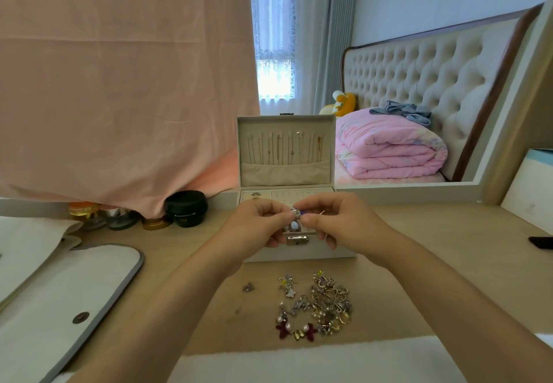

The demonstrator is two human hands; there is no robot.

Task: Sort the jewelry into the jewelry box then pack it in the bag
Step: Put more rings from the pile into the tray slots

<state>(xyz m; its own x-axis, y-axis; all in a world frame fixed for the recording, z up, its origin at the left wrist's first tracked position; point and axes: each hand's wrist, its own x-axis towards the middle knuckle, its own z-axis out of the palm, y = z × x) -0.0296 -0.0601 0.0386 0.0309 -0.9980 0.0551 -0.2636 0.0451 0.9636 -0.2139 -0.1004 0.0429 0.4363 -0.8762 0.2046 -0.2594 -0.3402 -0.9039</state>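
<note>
Both hands, left (pixel 259 223) and right (pixel 335 221), pinch an earring (pixel 295 218) between curled fingers above the open box (pixel 285 173); a jewelry pile (pixel 317 307) lies near the counter's (pixel 434 263) front edge.

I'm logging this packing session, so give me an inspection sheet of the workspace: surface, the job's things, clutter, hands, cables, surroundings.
Surface: wooden desk.
Job's things: jewelry box open, lid upright with chains hanging inside; jewelry pile on the desk in front of it, one loose piece apart to its left; white bag with grey trim lying flat at left.
Clutter: black jar and bottles at back left, partly under the pink cloth; dark object at the right edge.
Hands: left hand and right hand both pinch a small jewelry piece above the box.
Cables: nothing seen.
Surroundings: pink cloth draped behind; folded quilt, tufted headboard, curtained window.
</note>
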